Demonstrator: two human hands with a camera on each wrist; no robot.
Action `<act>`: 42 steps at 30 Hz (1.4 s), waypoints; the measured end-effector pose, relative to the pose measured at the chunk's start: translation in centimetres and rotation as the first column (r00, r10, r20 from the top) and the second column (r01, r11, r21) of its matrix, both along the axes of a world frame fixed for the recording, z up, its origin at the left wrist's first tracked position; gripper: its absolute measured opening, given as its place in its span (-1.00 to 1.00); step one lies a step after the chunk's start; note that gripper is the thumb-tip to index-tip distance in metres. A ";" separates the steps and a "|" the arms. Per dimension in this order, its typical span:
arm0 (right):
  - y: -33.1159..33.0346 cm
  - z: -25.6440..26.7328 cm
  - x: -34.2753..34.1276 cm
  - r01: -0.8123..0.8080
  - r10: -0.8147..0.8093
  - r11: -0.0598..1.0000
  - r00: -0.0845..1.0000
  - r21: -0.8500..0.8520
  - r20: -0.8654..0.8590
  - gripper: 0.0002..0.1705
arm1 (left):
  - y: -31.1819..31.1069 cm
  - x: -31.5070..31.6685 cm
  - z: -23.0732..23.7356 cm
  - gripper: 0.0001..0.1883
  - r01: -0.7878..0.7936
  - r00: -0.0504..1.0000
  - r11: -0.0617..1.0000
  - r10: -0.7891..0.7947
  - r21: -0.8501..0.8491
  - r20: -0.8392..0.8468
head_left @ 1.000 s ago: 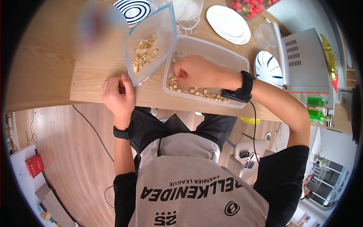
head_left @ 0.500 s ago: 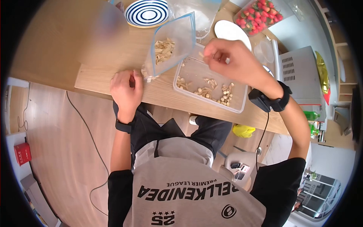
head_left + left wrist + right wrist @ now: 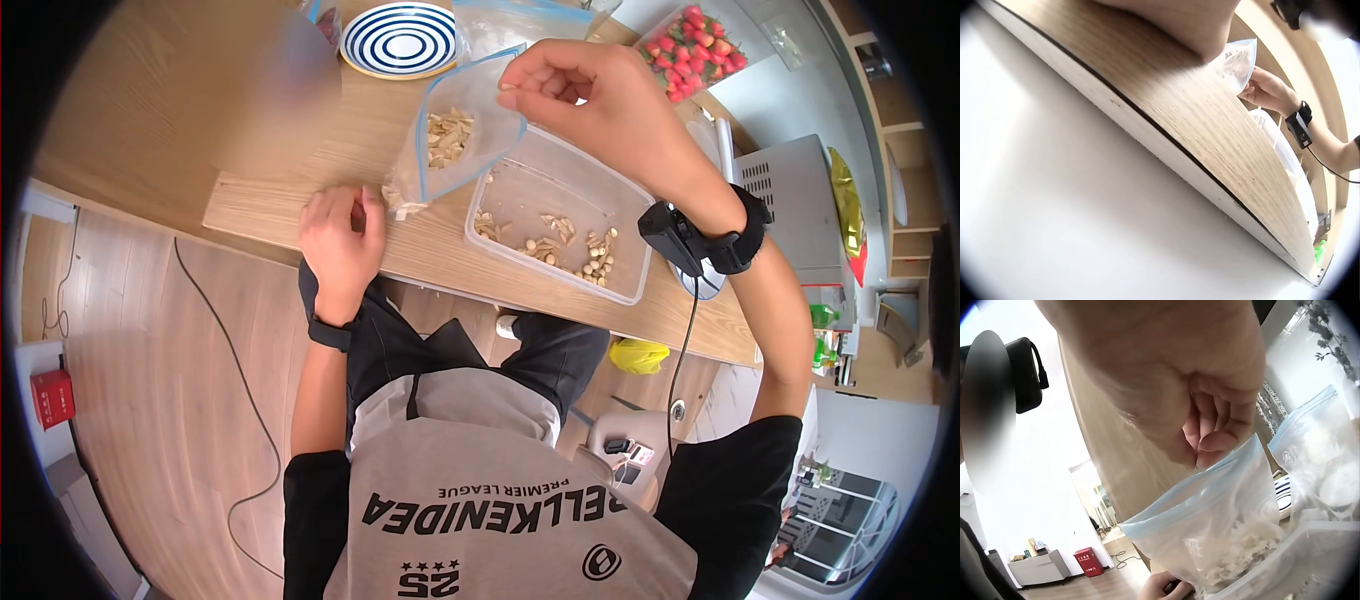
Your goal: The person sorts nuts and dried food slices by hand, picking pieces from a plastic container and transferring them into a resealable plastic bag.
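Observation:
My right hand is over the mouth of a clear zip bag with a blue-edged top, thumb and fingertips brought together at its rim. Whether a piece sits between them I cannot tell. Inside the bag lie pale sliced pieces. Beside it, a clear plastic box holds pale pieces and small round mushroom-like caps along its near side. My left hand rests loosely curled at the table's front edge, left of the bag, holding nothing.
Behind the bag are a blue-ringed plate and another clear zip bag. A box of strawberries stands at the back right. A grey appliance is on the right. A cable hangs from my right wrist.
My right hand has risen out of the box, pinching a small pale piece half a second ago, and moved left to the bag's mouth. My left hand stays at the table edge.

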State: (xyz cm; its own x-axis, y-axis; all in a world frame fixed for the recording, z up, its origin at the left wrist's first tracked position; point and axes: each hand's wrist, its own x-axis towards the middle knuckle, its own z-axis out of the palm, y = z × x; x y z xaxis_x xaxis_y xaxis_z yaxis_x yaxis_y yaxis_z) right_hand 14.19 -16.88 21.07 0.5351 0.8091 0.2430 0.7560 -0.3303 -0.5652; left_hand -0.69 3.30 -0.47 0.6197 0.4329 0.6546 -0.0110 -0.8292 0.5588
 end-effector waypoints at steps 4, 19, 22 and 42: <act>-0.4 0.0 -0.2 0.006 -0.009 1.000 0.994 0.022 0.108 -0.78 | 0.1 -0.1 -0.3 -0.78 0.004 1.000 1.000 -0.004 0.003 -0.017; -5.4 -11.5 0.2 -0.160 0.153 0.923 0.987 -0.350 -0.048 -0.64 | 0.0 0.1 -0.3 -0.76 -0.002 0.999 1.000 0.003 0.005 -0.049; -3.5 -12.2 -0.1 -0.210 0.217 0.902 0.976 -0.378 -0.025 -0.58 | -0.2 0.1 -0.2 -0.76 -0.002 0.998 1.000 0.002 -0.003 -0.066; -2.1 -14.6 -0.6 -0.247 0.223 0.951 0.964 -0.187 -0.144 -0.88 | -0.1 0.1 -0.2 -0.78 -0.010 0.999 1.000 0.009 -0.011 -0.044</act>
